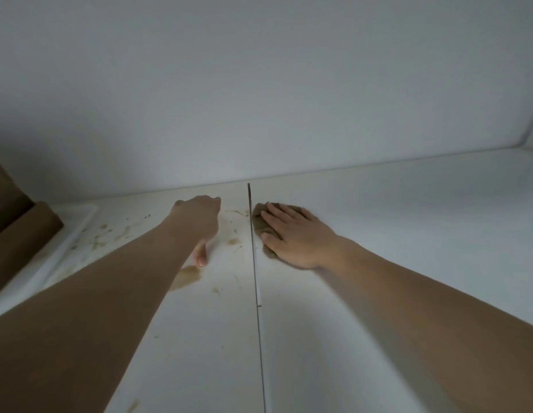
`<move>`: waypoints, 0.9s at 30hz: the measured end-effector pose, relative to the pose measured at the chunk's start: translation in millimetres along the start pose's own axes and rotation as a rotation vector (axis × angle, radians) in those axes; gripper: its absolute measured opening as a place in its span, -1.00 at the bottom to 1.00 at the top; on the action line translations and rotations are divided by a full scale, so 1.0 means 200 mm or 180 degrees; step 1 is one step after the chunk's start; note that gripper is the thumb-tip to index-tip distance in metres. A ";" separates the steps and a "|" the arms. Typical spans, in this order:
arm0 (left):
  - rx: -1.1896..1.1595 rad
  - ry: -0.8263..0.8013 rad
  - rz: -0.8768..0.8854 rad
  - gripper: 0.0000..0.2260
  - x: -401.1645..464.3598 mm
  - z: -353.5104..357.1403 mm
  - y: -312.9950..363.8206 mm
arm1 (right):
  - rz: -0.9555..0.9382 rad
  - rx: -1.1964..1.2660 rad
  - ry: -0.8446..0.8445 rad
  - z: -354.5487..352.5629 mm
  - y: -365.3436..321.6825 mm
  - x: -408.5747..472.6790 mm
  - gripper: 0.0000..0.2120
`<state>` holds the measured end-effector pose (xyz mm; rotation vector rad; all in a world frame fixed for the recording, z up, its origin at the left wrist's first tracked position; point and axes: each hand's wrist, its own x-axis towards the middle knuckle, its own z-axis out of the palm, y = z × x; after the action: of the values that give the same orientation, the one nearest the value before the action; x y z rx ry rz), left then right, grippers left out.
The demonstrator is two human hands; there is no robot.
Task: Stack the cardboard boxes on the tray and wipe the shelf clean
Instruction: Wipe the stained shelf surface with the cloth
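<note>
White shelf [378,234], brown stains [186,278] lower centre, plain wall behind. Right hand [292,234] flat on cloth [259,222]; left hand [199,222] grip curled, empty.

- Two hands: the left hand [199,222] and the right hand [292,234].
- One brown cloth [260,225], under the right hand.
- Two cardboard boxes [18,231] that I can see at the far left, one on top of the other.
- One white tray [65,242], under the boxes.
- One white shelf [378,234], made of two boards with one thin gap [255,263] between them.
- Many small brown stains [186,277] on the left board, too many and too small to count.
</note>
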<state>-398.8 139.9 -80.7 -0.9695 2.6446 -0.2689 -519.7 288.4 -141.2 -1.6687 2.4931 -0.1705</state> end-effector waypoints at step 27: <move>0.0689 -0.1027 0.0416 0.24 0.16 -0.05 -0.02 | 0.0753 -0.0064 0.0012 -0.06 0.17 0.49 -0.43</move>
<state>-423.2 115.2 -77.3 -0.7016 2.3162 -0.3297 -589.6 211.9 -140.9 -1.3652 2.6763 -0.1232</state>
